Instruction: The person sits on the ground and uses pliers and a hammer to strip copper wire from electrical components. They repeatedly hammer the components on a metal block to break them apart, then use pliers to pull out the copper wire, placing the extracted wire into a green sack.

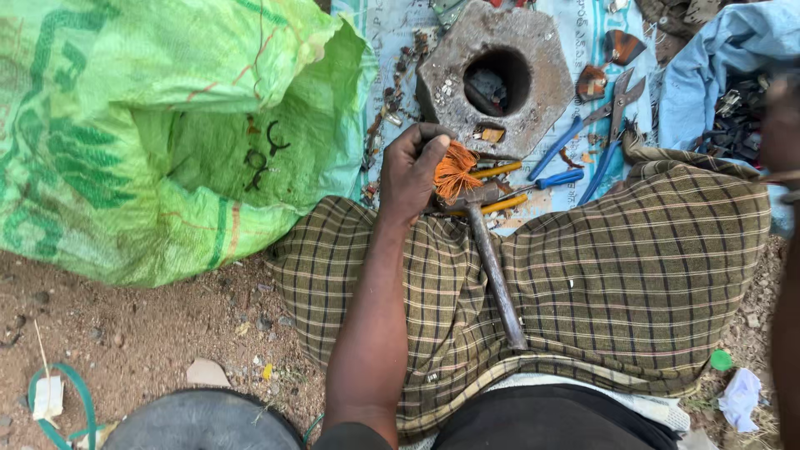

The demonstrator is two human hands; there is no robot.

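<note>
My left hand (412,171) is closed around a small bundle of orange-copper wire (455,169), just in front of a grey hexagonal block (542,50) with a round hole. A hammer (493,271) lies on the checked cloth (642,275) over my lap, its head next to that hand. At the right edge my right hand (782,112) shows only as a dark blur by a heap of small metal scraps (737,117). Whether it holds anything cannot be made out.
A large green woven sack (167,125) lies open on the left, over bare dirt. Blue-handled pliers (575,133), snips (615,125) and yellow-handled tools (500,170) lie on a printed sheet beside the block. A blue cloth (725,50) is at the far right, a dark round object (204,421) at the bottom.
</note>
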